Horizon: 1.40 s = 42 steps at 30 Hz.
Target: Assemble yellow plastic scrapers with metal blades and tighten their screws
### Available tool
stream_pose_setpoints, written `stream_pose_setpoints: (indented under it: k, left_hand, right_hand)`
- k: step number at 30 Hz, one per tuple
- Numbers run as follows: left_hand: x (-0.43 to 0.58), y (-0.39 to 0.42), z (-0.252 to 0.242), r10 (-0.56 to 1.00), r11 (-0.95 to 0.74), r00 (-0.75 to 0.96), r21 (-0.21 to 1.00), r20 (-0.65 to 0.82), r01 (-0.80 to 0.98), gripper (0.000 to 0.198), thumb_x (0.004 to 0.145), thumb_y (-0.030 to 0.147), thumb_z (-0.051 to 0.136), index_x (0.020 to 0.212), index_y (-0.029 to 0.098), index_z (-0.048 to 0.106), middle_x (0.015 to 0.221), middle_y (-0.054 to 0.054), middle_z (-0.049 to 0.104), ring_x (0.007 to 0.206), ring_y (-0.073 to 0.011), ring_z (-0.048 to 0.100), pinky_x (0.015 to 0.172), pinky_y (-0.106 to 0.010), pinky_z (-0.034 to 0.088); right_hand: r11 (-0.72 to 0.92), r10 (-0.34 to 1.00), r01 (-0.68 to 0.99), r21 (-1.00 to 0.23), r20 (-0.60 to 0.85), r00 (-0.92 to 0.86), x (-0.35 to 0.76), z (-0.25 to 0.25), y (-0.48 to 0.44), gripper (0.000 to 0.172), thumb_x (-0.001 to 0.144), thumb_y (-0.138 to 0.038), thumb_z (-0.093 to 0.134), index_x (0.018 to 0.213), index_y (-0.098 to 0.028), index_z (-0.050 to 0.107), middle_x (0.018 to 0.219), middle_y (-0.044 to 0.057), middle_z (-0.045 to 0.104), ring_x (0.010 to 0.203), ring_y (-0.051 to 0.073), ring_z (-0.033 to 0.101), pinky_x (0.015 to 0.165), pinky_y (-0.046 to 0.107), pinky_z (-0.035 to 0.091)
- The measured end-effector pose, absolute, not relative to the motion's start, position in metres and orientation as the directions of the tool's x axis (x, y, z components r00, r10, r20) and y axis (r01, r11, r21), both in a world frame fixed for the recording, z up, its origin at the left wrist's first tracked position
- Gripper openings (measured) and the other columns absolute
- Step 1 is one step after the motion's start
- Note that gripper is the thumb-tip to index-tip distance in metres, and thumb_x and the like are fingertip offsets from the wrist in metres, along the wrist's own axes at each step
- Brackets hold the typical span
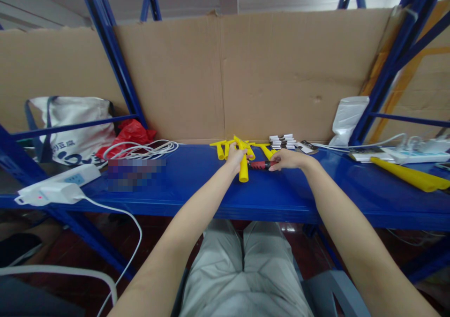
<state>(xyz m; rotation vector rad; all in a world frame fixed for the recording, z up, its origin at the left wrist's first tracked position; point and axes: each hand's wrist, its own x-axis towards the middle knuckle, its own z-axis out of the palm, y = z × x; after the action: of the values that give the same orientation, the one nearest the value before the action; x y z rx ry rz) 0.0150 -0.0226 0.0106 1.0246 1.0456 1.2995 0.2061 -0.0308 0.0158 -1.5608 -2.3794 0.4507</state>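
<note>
My left hand is closed around a yellow T-shaped plastic piece, whose tubular end points down toward me. My right hand is closed on a red-and-black tool that lies crosswise just right of that piece. The tool's exact kind is too small to make out, and I cannot tell whether its tip touches the yellow piece. Behind my hands are several more yellow T-shaped pieces, among them one at the left and one at the right.
White packets are stacked behind my right hand. A long yellow cone-like piece lies at the right of the blue table. White cable, a red bag and a power strip occupy the left. Cardboard stands behind.
</note>
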Motion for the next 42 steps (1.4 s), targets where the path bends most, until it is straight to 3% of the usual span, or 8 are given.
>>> stream_pose_setpoints:
  k: [6,13,21,27,36,42]
  left_hand:
    - [0.014,-0.021,0.014,1.0,0.021,0.017,0.958,-0.017,-0.285,0.057,0.084,0.002,0.044,0.133,0.03,0.032,0.113,-0.007,0.061,0.062,-0.0089,0.065,0.04,-0.014,0.038]
    - [0.013,-0.019,0.015,1.0,0.014,0.022,0.944,-0.008,-0.33,0.056,0.084,0.001,0.045,0.131,0.028,0.031,0.11,-0.006,0.062,0.052,-0.0055,0.059,0.042,-0.016,0.04]
    - [0.014,-0.016,0.01,0.997,0.049,0.069,0.963,-0.032,-0.263,0.052,0.082,0.002,0.051,0.125,0.027,0.036,0.107,-0.006,0.061,0.05,-0.0061,0.06,0.041,-0.015,0.039]
    - [0.014,-0.016,0.007,0.982,0.093,0.179,0.981,-0.062,-0.172,0.053,0.082,0.001,0.048,0.128,0.025,0.033,0.107,-0.009,0.064,0.052,-0.0087,0.062,0.042,-0.017,0.04]
    - [0.014,-0.014,0.005,0.973,0.111,0.211,0.989,-0.088,-0.102,0.054,0.081,-0.001,0.046,0.127,0.024,0.034,0.105,-0.01,0.065,0.062,-0.0135,0.068,0.041,-0.016,0.04]
    - [0.014,-0.009,0.001,0.966,0.145,0.228,0.985,-0.121,-0.09,0.052,0.076,-0.003,0.056,0.12,0.022,0.042,0.103,-0.01,0.066,0.063,-0.0143,0.068,0.046,-0.017,0.045]
  right_hand:
    - [0.379,0.925,0.627,-0.681,0.26,-0.276,0.203,0.02,-0.034,0.038,0.06,-0.052,0.07,0.072,-0.017,0.064,0.054,-0.003,0.055,0.047,0.009,0.046,0.044,0.021,0.034]
    - [0.46,0.862,0.293,-0.838,0.5,0.077,0.199,0.03,-0.037,0.039,0.068,-0.053,0.069,0.071,-0.016,0.058,0.043,-0.008,0.04,0.035,0.004,0.032,0.035,0.018,0.023]
    - [0.548,0.718,0.025,-0.836,0.485,0.5,0.206,0.035,-0.028,0.039,0.067,-0.05,0.07,0.063,-0.021,0.045,0.05,-0.007,0.043,0.036,0.005,0.033,0.031,0.021,0.026]
    - [0.632,0.577,-0.055,-0.773,0.422,0.699,0.227,0.034,-0.014,0.04,0.072,-0.054,0.062,0.064,-0.024,0.037,0.052,-0.008,0.037,0.038,0.007,0.035,0.032,0.023,0.029]
    - [0.669,0.525,-0.082,-0.739,0.391,0.756,0.231,0.032,-0.008,0.047,0.069,-0.061,0.06,0.065,-0.025,0.031,0.053,-0.008,0.04,0.04,0.008,0.043,0.031,0.022,0.034]
    - [0.677,0.526,-0.066,-0.733,0.418,0.741,0.229,0.032,-0.007,0.048,0.069,-0.063,0.059,0.065,-0.025,0.031,0.053,-0.007,0.042,0.042,0.009,0.047,0.032,0.022,0.037]
